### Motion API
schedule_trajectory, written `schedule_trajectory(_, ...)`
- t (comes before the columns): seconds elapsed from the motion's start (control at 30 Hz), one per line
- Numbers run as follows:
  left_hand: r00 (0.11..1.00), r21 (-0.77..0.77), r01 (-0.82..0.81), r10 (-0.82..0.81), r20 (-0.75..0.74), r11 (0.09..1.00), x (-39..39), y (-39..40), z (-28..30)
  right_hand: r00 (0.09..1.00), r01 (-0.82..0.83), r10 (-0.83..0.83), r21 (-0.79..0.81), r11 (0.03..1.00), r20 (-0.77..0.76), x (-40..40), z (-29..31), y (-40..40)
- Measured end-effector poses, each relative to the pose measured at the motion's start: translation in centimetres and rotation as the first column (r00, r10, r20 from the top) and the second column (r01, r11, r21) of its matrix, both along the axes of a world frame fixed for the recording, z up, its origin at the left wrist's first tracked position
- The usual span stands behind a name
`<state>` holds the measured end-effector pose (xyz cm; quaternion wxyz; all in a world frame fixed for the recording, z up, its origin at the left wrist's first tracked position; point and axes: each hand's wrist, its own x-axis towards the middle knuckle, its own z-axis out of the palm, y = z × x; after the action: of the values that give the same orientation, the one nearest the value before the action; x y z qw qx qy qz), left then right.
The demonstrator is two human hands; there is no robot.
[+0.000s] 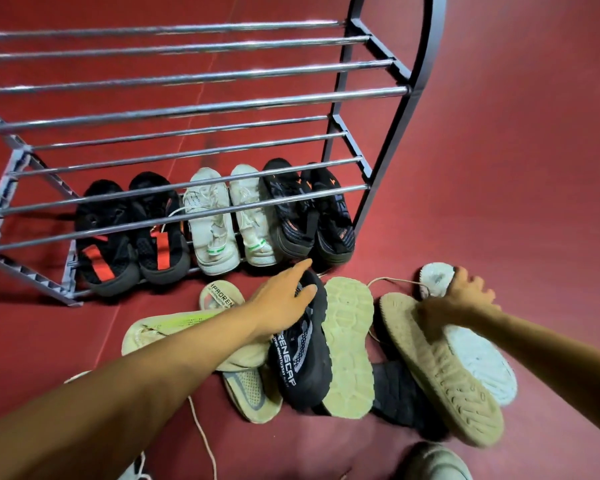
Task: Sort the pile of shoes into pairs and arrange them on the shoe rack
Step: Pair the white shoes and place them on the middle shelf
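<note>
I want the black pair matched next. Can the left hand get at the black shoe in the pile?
Probably yes: the left hand already rests open on the black shoe, which lies on top of the pile, nothing covering its upper.

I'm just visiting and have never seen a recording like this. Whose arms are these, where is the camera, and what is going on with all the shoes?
There is no machine here: a person wears a wide-angle camera on the head, so you look down along their own two arms. In front stands a metal shoe rack on a red floor. Its lowest shelf already holds three pairs: black shoes with red patches, white sneakers and black shoes with orange marks. Nearer lies the unsorted pile, several shoes sole-up. The left hand rests with straight fingers on a black shoe with white lettering. The right hand curls its fingers round a white-soled shoe; that hand is blurred.
</note>
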<state>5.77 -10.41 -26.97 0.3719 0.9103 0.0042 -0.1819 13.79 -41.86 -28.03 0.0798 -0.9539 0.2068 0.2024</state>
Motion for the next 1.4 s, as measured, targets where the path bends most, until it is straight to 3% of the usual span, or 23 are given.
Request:
schedule_trajectory(0.1, 1.0, 0.028, 0.016, -0.016, -0.014, 0.999, -1.7, -1.1, -1.2, 0.959, 0.281, -0.251, 0.331, 0.901, -0.132, -0.1, -0.4, -1.9)
schedule_trajectory(0.2, 0.997, 0.04, -0.058, 0.057, 0.045, 0.997, -3.3, -0.5, -1.5, 0.958, 0.282, -0.283, 0.38, 0.881, -0.053, -1.3, 1.7, -3.0)
schedule_trajectory(0.23, 0.995, 0.045, -0.08, 0.076, 0.068, 0.996, -3.8, -0.1, -1.4, 0.975, 0.198, -0.219, 0.346, 0.917, 0.023, -1.8, 2.8, -2.7)
schedule_trajectory(0.3, 0.984, 0.029, -0.139, 0.134, 0.119, 0.99, -4.8, 0.8, -1.0, 0.978, -0.122, 0.087, 0.181, 0.976, 0.191, -2.2, 5.5, -1.2)
schedule_trajectory(0.37, 0.962, -0.007, -0.212, 0.21, 0.173, 0.977, -6.0, 1.6, -0.5, 0.884, -0.39, 0.364, 0.035, 0.92, 0.293, -2.9, 8.9, 1.4)
schedule_trajectory(0.43, 0.938, -0.034, -0.263, 0.264, 0.224, 0.964, -7.4, 2.2, 0.0, 0.806, -0.52, 0.484, 0.017, 0.854, 0.34, -4.6, 11.3, 5.0)
schedule_trajectory(0.5, 0.928, -0.047, -0.282, 0.284, 0.24, 0.958, -8.6, 2.7, 0.3, 0.819, -0.554, 0.508, 0.137, 0.821, 0.266, -7.1, 11.3, 9.1)
schedule_trajectory(0.57, 0.933, -0.049, -0.293, 0.296, 0.203, 0.955, -9.8, 2.8, 0.5, 0.868, -0.475, 0.495, 0.368, 0.799, 0.044, -10.3, 9.6, 13.2)
schedule_trajectory(0.63, 0.942, -0.026, -0.279, 0.279, 0.187, 0.96, -10.7, 2.9, 0.5, 0.813, -0.464, 0.57, 0.463, 0.755, -0.114, -12.8, 7.9, 16.1)
schedule_trajectory(0.7, 0.949, 0.001, -0.259, 0.254, 0.188, 0.966, -11.3, 3.5, 0.3, 0.771, -0.453, 0.619, 0.555, 0.698, -0.15, -12.8, 7.8, 16.8)
schedule_trajectory(0.8, 0.938, 0.032, -0.304, 0.294, 0.182, 0.952, -12.1, 6.3, 0.3, 0.8, -0.31, 0.582, 0.731, 0.608, -0.144, -10.3, 9.0, 15.0)
schedule_trajectory(0.87, 0.914, 0.044, -0.369, 0.354, 0.197, 0.928, -12.8, 8.8, 0.4, 0.824, -0.47, 0.567, 0.554, 0.687, -0.005, -9.0, 9.4, 13.0)
schedule_trajectory(0.93, 0.88, 0.068, -0.441, 0.417, 0.229, 0.895, -13.8, 11.3, 0.4, 0.81, -0.538, 0.586, 0.355, 0.765, -0.034, -9.2, 8.5, 11.1)
schedule_trajectory(1.03, 0.84, 0.135, -0.525, 0.487, 0.24, 0.84, -16.0, 14.3, 0.0, 0.85, -0.233, 0.433, 0.522, 0.821, -0.301, -11.3, 6.9, 9.9)
schedule_trajectory(1.13, 0.824, 0.201, -0.563, 0.526, 0.212, 0.801, -18.2, 16.5, -0.9, 0.889, -0.274, 0.41, 0.481, 0.833, -0.203, -12.2, 5.7, 10.2)
schedule_trajectory(1.2, 0.82, 0.227, -0.571, 0.537, 0.197, 0.789, -19.0, 17.3, -1.4, 0.87, -0.4, 0.484, 0.44, 0.804, -0.093, -11.9, 5.5, 10.4)
schedule_trajectory(1.3, 0.812, 0.246, -0.583, 0.548, 0.202, 0.774, -19.6, 18.2, -1.8, 0.759, -0.591, 0.65, 0.388, 0.707, -0.029, -11.4, 5.7, 11.3)
schedule_trajectory(1.4, 0.81, 0.239, -0.584, 0.537, 0.234, 0.776, -19.3, 18.5, -1.5, 0.691, -0.676, 0.716, 0.437, 0.593, 0.098, -11.7, 6.4, 12.7)
